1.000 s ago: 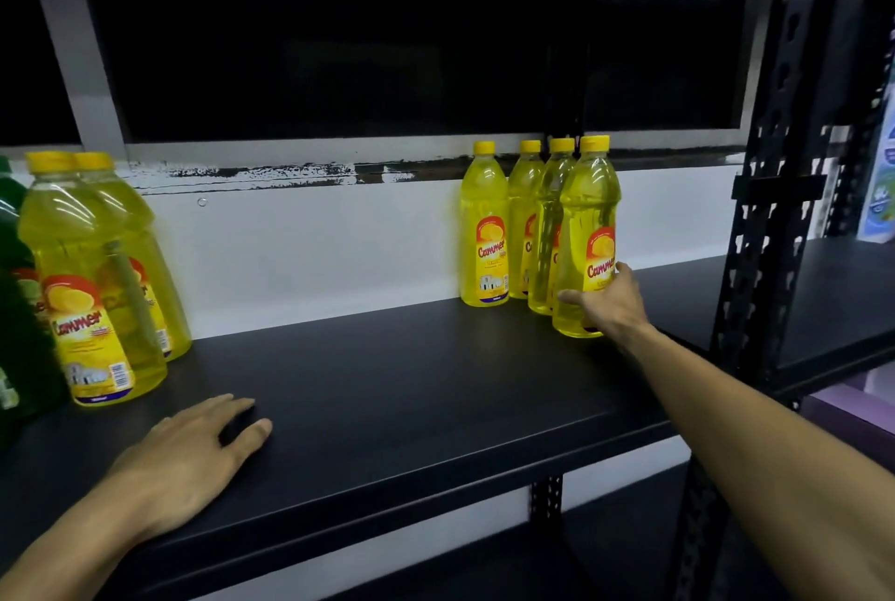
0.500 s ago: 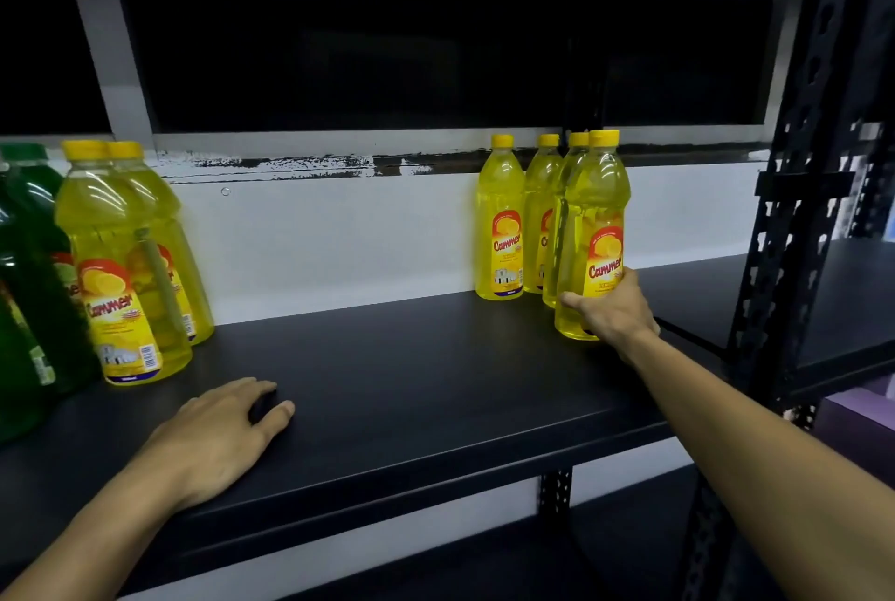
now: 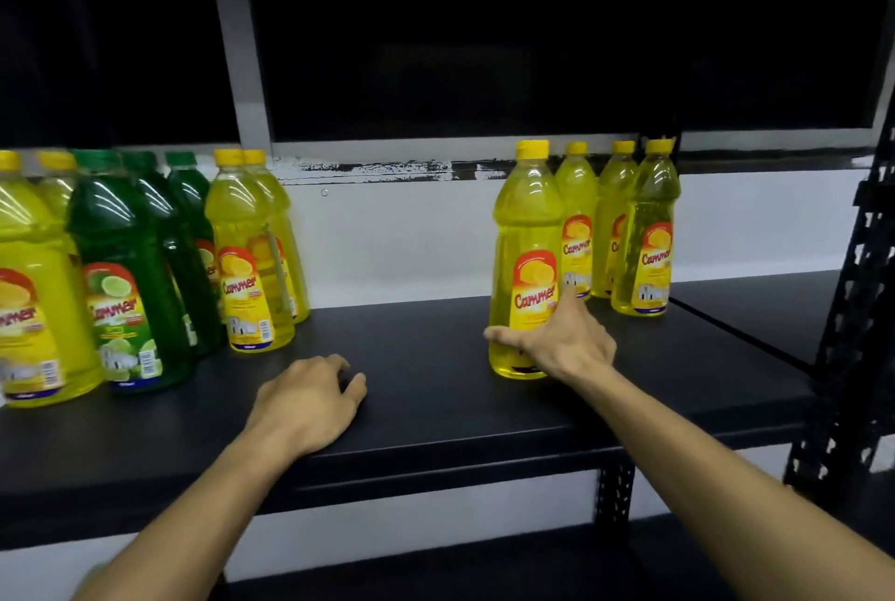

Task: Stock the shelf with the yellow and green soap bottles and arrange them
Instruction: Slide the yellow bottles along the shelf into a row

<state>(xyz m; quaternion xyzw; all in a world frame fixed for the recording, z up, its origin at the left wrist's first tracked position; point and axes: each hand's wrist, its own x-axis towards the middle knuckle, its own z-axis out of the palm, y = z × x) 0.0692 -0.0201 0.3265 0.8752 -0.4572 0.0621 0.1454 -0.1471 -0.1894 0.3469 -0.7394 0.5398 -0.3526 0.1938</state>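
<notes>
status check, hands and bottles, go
Right hand grips front yellow soap bottle, upright on shelf. Left hand rests on shelf, holding nothing. Three yellow bottles behind; nothing in the way.

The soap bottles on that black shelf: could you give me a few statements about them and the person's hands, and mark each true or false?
1. The right hand grips a yellow bottle near its base. True.
2. The left hand holds a green bottle. False: it rests on the shelf, holding nothing.
3. The green bottles stand at the left, among yellow ones. True.
4. The held bottle lies on its side. False: it is upright.
5. Three yellow bottles stand behind the held one. True.
</notes>
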